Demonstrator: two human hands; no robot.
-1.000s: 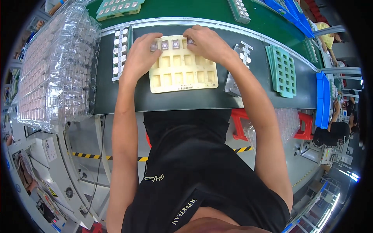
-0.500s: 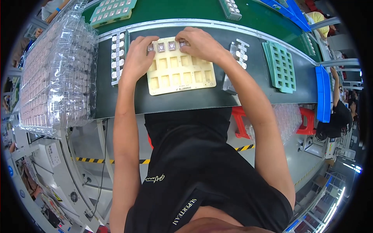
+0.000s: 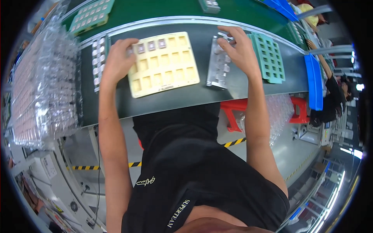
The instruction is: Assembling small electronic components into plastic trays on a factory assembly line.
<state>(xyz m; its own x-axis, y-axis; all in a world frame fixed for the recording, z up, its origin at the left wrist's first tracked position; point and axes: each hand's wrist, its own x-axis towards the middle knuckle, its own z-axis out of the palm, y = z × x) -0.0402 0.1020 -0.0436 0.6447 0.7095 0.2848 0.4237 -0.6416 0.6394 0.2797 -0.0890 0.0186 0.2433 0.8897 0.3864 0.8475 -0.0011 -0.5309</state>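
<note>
Head view, cream tray [image 3: 161,68], left hand [image 3: 118,60] at corner

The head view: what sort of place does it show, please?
Probably a factory assembly line: a long green surface, perhaps a conveyor, runs beyond the dark bench, a cream pocketed tray holds small parts, and yellow-and-black tape marks the floor.
</note>
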